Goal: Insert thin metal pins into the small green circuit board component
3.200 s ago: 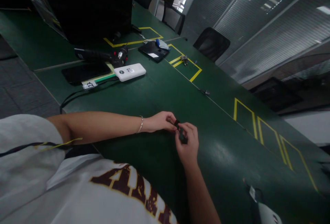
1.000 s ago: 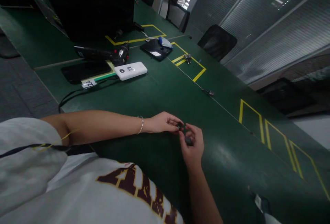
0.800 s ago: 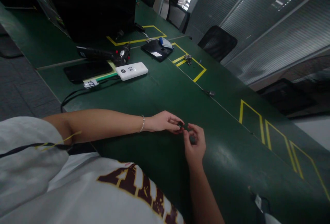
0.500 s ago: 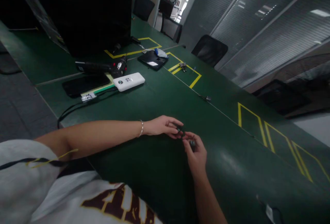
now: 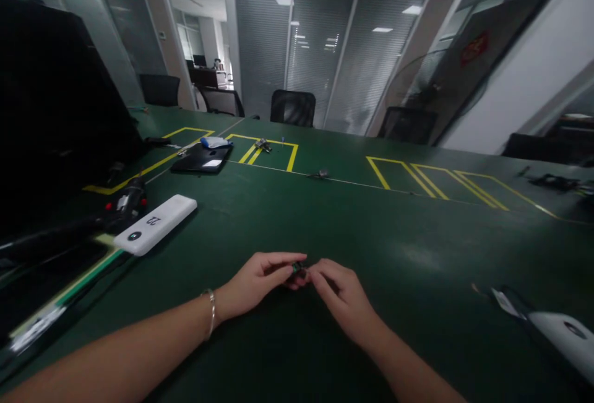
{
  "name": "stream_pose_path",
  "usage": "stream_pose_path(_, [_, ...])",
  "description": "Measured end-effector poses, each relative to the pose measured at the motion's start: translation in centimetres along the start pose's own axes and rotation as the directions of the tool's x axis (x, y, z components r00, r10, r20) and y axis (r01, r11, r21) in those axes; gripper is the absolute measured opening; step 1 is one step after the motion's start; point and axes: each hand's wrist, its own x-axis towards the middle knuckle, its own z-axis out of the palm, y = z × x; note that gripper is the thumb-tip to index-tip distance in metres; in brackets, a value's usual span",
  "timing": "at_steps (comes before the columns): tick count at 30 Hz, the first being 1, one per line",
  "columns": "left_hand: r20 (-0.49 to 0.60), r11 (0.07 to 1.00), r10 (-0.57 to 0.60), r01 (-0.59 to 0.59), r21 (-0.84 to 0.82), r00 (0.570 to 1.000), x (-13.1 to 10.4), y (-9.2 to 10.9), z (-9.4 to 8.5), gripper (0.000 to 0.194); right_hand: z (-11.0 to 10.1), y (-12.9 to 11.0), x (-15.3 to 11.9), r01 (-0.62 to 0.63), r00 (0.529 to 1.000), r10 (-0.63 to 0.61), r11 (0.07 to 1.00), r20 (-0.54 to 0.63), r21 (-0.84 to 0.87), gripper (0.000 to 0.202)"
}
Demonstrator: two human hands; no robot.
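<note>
My left hand [image 5: 264, 276], with a silver bracelet [image 5: 212, 313] at the wrist, is closed on a small dark greenish part [image 5: 297, 268]. It sits between thumb and fingers, too small to name its kind. Just to the right, my right hand [image 5: 341, 291] pinches with thumb and forefinger at the end of that part. Whatever lies between the right fingertips is too small to make out. Both hands are held low over the green table [image 5: 260, 217], their fingertips almost meeting.
At left lies a white power bank [image 5: 158, 223] marked 22, beside a black tool-like object [image 5: 130, 202]. A black tablet-like slab [image 5: 202, 158] carries a blue-and-white packet [image 5: 216, 142]. Small metal parts [image 5: 262, 145] rest farther back. Another white device [image 5: 563, 335] with a cable is at right.
The view has levelled and swung to the right. My right fingertips have come up against the part in my left hand; the dark piece seen in the right hand earlier is now hidden.
</note>
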Motion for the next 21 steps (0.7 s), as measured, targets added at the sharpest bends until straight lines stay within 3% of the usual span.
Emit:
stream_pose_path(3, [-0.008,0.991,-0.003,0.004,0.134,1.000,0.0,0.6,-0.2,0.032,0.2,0.0,0.0,-0.016,0.999,0.012,0.993,-0.039,-0.116,0.024])
stream_pose_path(6, [-0.009,0.986,-0.026,0.027,0.166,1.000,0.3,0.6,-0.4,0.030,0.6,0.2,0.1,-0.041,0.997,0.030,0.983,-0.065,-0.181,0.023])
stream_pose_path(12, [-0.021,0.997,-0.009,0.010,0.073,1.000,0.8,-0.5,-0.8,0.034,0.9,0.6,0.0,-0.044,0.993,0.027,0.990,-0.119,-0.135,0.015])
stream_pose_path(15, [-0.053,1.000,0.006,-0.004,0.026,0.999,0.9,-0.8,-0.9,0.026,1.0,0.9,0.0,-0.036,0.986,0.015,0.992,-0.164,-0.122,0.017])
stream_pose_path(21, [-0.106,0.989,0.010,0.006,0.149,0.994,0.7,-0.4,-0.9,0.025,1.0,1.1,0.0,0.013,0.995,-0.028,0.988,-0.096,-0.152,0.019])
